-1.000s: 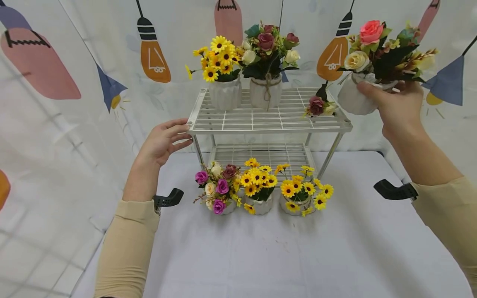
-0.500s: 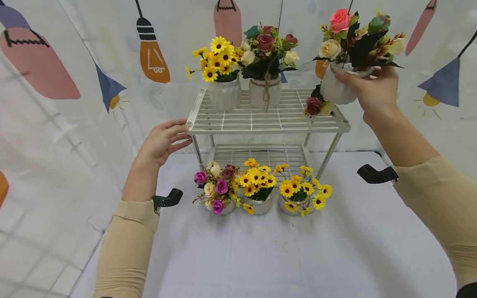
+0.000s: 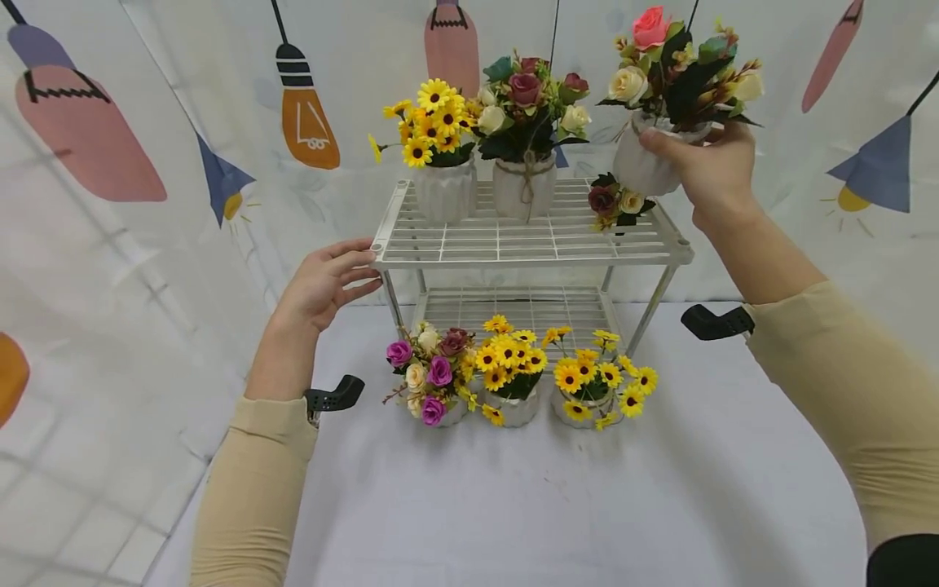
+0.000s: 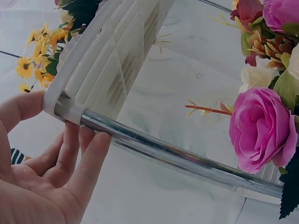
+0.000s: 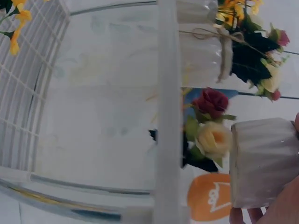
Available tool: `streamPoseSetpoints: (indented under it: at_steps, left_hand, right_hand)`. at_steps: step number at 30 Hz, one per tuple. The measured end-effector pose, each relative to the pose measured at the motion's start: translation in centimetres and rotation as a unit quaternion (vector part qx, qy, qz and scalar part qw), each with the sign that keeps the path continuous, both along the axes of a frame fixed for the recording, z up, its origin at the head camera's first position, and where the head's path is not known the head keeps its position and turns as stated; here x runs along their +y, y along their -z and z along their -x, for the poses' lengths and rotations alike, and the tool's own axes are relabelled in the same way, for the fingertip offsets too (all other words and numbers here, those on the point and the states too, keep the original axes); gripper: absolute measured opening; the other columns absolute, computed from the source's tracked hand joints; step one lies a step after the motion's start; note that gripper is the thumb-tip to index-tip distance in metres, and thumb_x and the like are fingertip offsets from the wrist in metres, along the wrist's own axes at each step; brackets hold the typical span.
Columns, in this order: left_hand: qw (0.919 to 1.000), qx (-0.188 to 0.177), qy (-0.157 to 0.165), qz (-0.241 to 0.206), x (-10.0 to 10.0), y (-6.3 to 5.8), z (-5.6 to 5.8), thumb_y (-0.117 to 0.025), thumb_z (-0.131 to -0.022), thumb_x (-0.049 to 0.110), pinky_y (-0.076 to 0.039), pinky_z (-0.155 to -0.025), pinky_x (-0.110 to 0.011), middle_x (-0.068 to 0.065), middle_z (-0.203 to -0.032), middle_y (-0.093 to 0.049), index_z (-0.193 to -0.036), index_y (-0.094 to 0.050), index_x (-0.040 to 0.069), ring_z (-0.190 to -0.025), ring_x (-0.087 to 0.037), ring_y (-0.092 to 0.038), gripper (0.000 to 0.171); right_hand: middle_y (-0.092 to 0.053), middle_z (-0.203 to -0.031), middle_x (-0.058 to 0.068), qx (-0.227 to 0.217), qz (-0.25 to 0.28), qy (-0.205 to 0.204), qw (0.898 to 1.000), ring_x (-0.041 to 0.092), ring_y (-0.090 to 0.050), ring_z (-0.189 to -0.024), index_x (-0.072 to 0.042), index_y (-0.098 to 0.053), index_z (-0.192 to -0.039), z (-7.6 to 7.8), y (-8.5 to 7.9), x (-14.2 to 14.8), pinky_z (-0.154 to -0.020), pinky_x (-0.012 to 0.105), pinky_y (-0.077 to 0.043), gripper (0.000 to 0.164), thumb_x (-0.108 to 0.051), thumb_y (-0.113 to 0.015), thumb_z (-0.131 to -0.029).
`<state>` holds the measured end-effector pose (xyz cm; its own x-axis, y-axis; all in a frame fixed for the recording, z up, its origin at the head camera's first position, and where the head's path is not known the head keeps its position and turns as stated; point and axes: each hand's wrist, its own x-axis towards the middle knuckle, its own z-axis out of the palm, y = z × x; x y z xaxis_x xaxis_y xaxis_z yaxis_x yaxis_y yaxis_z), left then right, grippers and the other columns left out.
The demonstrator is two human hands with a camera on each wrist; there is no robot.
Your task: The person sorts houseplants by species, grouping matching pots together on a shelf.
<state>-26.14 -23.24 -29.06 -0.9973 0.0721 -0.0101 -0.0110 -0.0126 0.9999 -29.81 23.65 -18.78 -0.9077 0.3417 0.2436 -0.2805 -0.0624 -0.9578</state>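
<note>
My right hand (image 3: 719, 167) grips a white pot (image 3: 647, 159) of mixed artificial flowers with a coral rose (image 3: 650, 28), above the right end of the white wire rack's upper shelf (image 3: 506, 244). Below that pot, over the shelf, shows a rose sprig (image 3: 603, 200) with one dark red and one cream bloom. With its fingers above and below the shelf's front left corner, my left hand (image 3: 323, 281) holds the rack. The left wrist view shows its fingertips (image 4: 103, 139) against the metal leg (image 4: 177, 153).
On the upper shelf stand a pot of yellow daisies (image 3: 443, 191) and a twine-tied rose pot (image 3: 522, 189). Before the lower shelf (image 3: 506, 302), on the white-covered table (image 3: 513, 505), are a purple rose pot (image 3: 440, 372) and two daisy pots (image 3: 513, 408). A printed curtain (image 3: 352, 49) hangs behind.
My right hand has carried the coral-rose pot leftward over the rack's right end. The sprig has shifted slightly left and turned. My left hand stays at the corner.
</note>
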Motion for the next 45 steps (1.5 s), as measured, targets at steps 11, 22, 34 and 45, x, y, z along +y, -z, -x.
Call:
streamPoseSetpoints:
  at_steps: [11, 22, 34, 45]
  left_hand:
    - [0.9999, 0.001, -0.003, 0.014, 0.2, -0.2, -0.1, -0.067, -0.102, 0.025, -0.059, -0.089, -0.030, -0.007, -0.120, -0.065, -0.147, -0.049, 0.001, -0.100, -0.018, -0.067, 0.054]
    - [0.9998, 0.000, -0.006, 0.020, 0.4, 0.1, -0.3, -0.067, -0.102, 0.026, -0.059, -0.088, -0.029, -0.008, -0.123, -0.064, -0.147, -0.049, 0.000, -0.102, -0.019, -0.067, 0.055]
    - [0.9998, -0.004, -0.007, 0.015, 0.3, 0.1, -0.2, -0.067, -0.103, 0.026, -0.059, -0.087, -0.029, -0.004, -0.117, -0.065, -0.148, -0.048, 0.001, -0.100, -0.017, -0.067, 0.055]
    - [1.0000, -0.003, -0.004, 0.006, 0.3, 0.1, -0.2, -0.067, -0.102, 0.025, -0.059, -0.087, -0.028, -0.003, -0.116, -0.065, -0.149, -0.048, 0.001, -0.100, -0.016, -0.067, 0.056]
  right_hand:
    - [-0.052, -0.149, -0.004, -0.009, 0.000, 0.000, 1.000, 0.010, -0.041, -0.140, -0.022, -0.053, -0.146, -0.9, 1.0, 2.9, -0.119, 0.027, -0.028, 0.087, 0.001, -0.093, -0.072]
    - [-0.055, -0.146, -0.002, -0.038, -0.059, -0.013, 0.997, 0.012, -0.043, -0.139, -0.020, -0.056, -0.144, -0.3, 3.7, 0.9, -0.117, 0.027, -0.031, 0.079, -0.007, -0.093, -0.076]
    - [-0.051, -0.151, -0.004, -0.090, -0.103, -0.004, 0.991, 0.009, -0.043, -0.138, -0.022, -0.048, -0.150, 1.9, 3.2, -1.9, -0.112, 0.022, -0.037, 0.086, -0.023, -0.094, -0.077]
    - [-0.049, -0.152, -0.001, -0.100, -0.113, -0.011, 0.988, 0.012, -0.044, -0.138, -0.019, -0.048, -0.151, 3.2, 3.1, -3.3, -0.112, 0.025, -0.039, 0.086, -0.027, -0.093, -0.078]
